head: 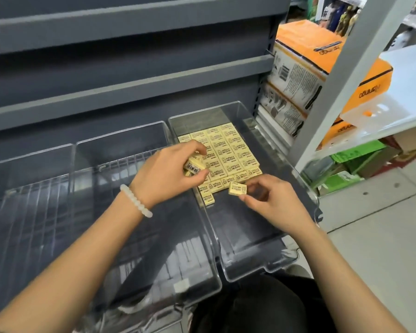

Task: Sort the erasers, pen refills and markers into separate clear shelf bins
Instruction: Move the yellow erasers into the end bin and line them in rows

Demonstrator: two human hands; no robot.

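Three clear shelf bins stand side by side on a grey shelf. The right bin point(262, 239) holds several pale yellow erasers point(233, 150) laid flat in tidy rows at its far end. My left hand point(171, 174), with a white bead bracelet on the wrist, grips a small stack of erasers point(194, 166) over the rows' left edge. My right hand point(271, 200) pinches a single eraser point(237, 188) between thumb and fingers, just above the front row. The middle bin point(120, 150) and left bin point(29, 164) show no erasers, refills or markers.
Grey slatted shelving point(130, 63) rises behind the bins. To the right, orange and white cartons point(305, 68) are stacked behind a white shelf upright point(341, 87). Green boxes point(356, 155) sit low on the tiled floor point(382, 212).
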